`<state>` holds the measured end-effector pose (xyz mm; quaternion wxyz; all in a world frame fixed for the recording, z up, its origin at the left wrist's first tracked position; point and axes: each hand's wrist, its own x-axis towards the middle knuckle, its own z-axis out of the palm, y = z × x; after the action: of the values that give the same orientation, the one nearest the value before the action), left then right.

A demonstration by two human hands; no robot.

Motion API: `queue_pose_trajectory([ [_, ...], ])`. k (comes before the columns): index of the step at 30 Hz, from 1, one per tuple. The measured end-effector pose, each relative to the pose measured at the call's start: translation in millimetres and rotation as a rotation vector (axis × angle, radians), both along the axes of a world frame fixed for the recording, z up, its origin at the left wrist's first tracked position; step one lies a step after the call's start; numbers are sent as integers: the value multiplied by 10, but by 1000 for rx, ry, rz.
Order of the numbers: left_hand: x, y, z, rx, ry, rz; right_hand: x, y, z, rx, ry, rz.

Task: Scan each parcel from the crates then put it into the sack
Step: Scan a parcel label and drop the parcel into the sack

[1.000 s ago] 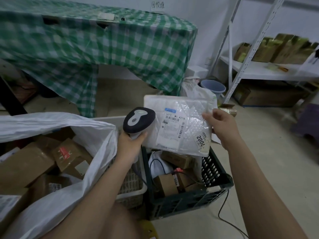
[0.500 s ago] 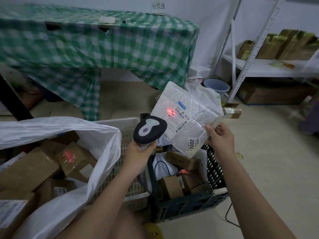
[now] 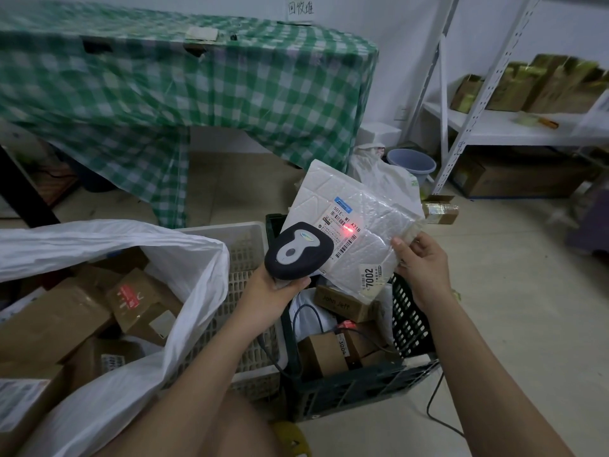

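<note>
The person's left hand (image 3: 275, 288) has its fingers wrapped round the handle of a dark barcode scanner (image 3: 298, 250), whose red light falls on the shipping label (image 3: 342, 234) of a white bubble mailer (image 3: 349, 222). The right hand (image 3: 420, 263) pinches the mailer's right edge, holding it tilted above the dark green crate (image 3: 359, 387), which holds small cardboard boxes (image 3: 323, 354). At the crate's left edge stands a white crate (image 3: 244, 245), and left of that the open white sack (image 3: 184, 291) holds what look like brown cartons (image 3: 141, 301).
</note>
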<state>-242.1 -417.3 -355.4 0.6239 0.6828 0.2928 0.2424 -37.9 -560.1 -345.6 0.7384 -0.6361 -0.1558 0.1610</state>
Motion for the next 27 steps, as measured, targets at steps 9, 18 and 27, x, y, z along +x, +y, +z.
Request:
queue_pose_trajectory([
  [9,1,25,-32,36,16,-28,25,-26,-18,-18,-3,-2],
  [18,-20,1,0,13,-10,6,-9,-40,16,-9,-3,-1],
  [27,-375,-25,388,-39,-217,273,-386,149,491,91,-64,61],
])
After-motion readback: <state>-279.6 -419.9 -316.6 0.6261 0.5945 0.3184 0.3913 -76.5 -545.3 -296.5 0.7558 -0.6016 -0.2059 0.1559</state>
